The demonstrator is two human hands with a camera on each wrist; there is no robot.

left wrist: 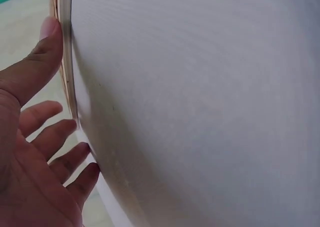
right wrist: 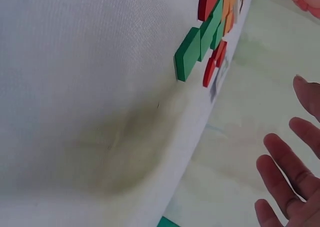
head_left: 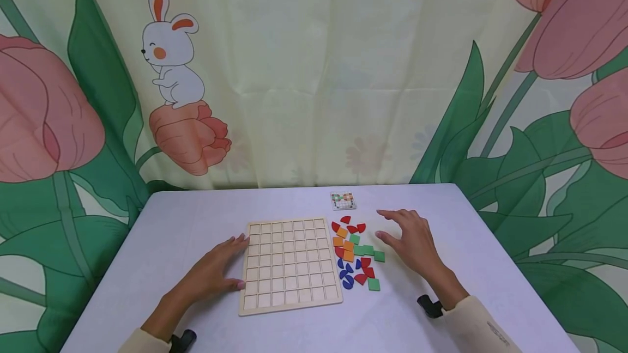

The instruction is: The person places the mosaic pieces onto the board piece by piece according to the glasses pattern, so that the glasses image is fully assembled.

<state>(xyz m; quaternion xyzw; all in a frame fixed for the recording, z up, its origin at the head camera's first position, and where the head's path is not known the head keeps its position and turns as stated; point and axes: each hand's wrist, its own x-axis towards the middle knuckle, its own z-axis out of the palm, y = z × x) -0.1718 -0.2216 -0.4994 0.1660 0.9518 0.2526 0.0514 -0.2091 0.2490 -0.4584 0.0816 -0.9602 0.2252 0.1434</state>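
Now, head view, board: a pale wooden grid board (head_left: 291, 267) lies flat on the white desk (head_left: 196, 217) between the two hands; it looks light and stiff, best held by its outer rim on opposite sides.
Pockets of the grid: shallow, walled like a small tray, and showing plain wood; the coloured pieces lie outside, beside the right edge.
Pieces: orange squares (head_left: 342, 232), green squares (head_left: 374, 284), red wedges (head_left: 345, 220) and blue half-rounds (head_left: 348, 283) lie loose, some touching; they look thin, hard and light, perhaps a little slippery, so a pinch at the sides should suit them.
Card: a small printed card (head_left: 343, 200) lies beyond the pieces, near the desk's far edge; it seems thin and easiest to take by a corner.
Left hand: the left hand (head_left: 216, 271) is at the board's left edge, its grip spread.
Right hand: the right hand (head_left: 412, 238) hovers just right of the pieces, thumb and forefinger parted, holding nothing.
Left wrist view, board edge: the thumb rests along it; the other fingers fan out, and whether they press cannot be told.
Right wrist view, pieces: green and red slabs show side faces thick enough for fingertips; the spread grip is apart from them.
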